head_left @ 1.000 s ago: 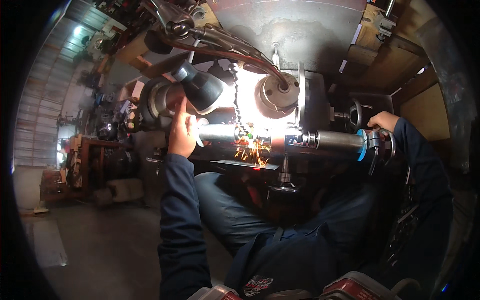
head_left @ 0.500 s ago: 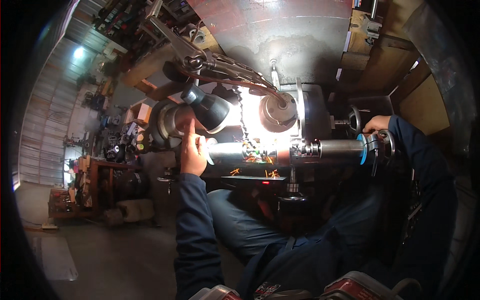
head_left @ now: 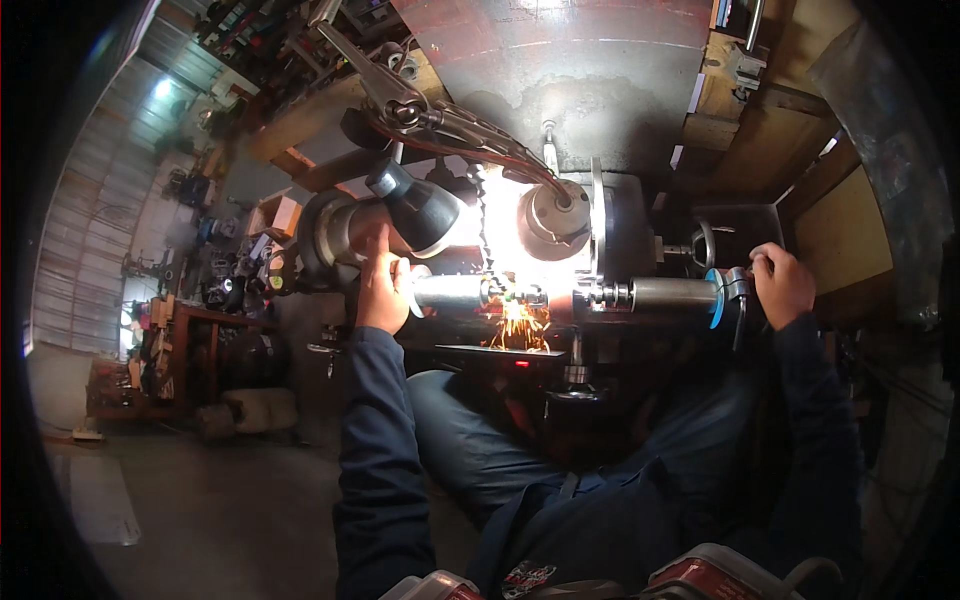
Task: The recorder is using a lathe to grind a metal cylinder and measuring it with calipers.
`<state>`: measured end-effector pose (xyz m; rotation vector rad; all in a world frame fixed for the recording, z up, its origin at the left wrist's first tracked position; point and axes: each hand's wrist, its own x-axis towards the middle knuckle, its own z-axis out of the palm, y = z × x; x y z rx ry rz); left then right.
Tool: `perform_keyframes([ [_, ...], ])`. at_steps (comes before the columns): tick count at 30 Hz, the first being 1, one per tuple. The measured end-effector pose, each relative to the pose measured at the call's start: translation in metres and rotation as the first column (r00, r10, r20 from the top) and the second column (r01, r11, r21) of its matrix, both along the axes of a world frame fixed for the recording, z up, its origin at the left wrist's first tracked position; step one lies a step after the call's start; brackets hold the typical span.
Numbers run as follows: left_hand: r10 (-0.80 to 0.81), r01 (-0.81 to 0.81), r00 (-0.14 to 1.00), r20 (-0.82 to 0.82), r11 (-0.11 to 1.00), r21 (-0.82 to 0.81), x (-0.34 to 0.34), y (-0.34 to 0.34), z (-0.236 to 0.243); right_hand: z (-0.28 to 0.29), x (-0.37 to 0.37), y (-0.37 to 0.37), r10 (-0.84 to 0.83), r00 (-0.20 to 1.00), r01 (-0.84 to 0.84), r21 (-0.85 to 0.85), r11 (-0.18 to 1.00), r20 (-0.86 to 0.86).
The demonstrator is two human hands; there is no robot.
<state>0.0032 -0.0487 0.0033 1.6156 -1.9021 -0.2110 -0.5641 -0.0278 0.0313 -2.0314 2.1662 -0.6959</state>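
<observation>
Head view — cylinder (head_left: 452, 291) right of left grip (head_left: 384, 290)

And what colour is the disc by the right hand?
The disc is blue, best seen in the head view.

Two bare hands: one left hand (head_left: 383, 292), one right hand (head_left: 784, 286). Two metal cylinders: a left cylinder (head_left: 448, 291), a right cylinder (head_left: 668, 295). One blue ring (head_left: 716, 299); one spray of sparks (head_left: 520, 325); one black lampshade (head_left: 425, 217); one jointed metal arm (head_left: 402, 110). From where I stand, at least two handwheels: an upper wheel (head_left: 709, 243), a lower wheel (head_left: 574, 395).
</observation>
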Motion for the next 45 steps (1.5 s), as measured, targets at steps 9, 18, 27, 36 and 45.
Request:
perform_keyframes([
  [9, -0.013, 0.013, 0.995, 0.095, 1.0, 0.001, 0.001, 0.003, 0.002, -0.005, 0.004, 0.007, 0.01, 0.995, -0.009, 0.012, 1.0, -0.101],
  [18, 0.01, 0.012, 0.991, -0.131, 0.987, 0.161, 0.003, 0.001, -0.002, -0.059, -0.059, -0.095, 0.831, 0.454, -0.455, 0.717, 0.527, -0.322],
  [27, 0.051, -0.029, 0.983, -0.174, 0.991, 0.127, -0.001, 0.005, 0.004, -0.062, -0.05, -0.081, 0.757, 0.438, -0.387, 0.659, 0.646, -0.485],
  [36, 0.059, -0.053, 0.997, -0.045, 0.992, 0.117, 0.009, 0.0, -0.007, 0.008, 0.007, -0.015, -0.054, 0.994, 0.078, 0.282, 0.956, -0.093],
  [45, 0.075, -0.059, 0.992, -0.101, 0.987, 0.149, 0.002, 0.001, 0.002, -0.005, 0.016, 0.023, -0.081, 0.992, 0.065, -0.158, 0.985, -0.093],
])
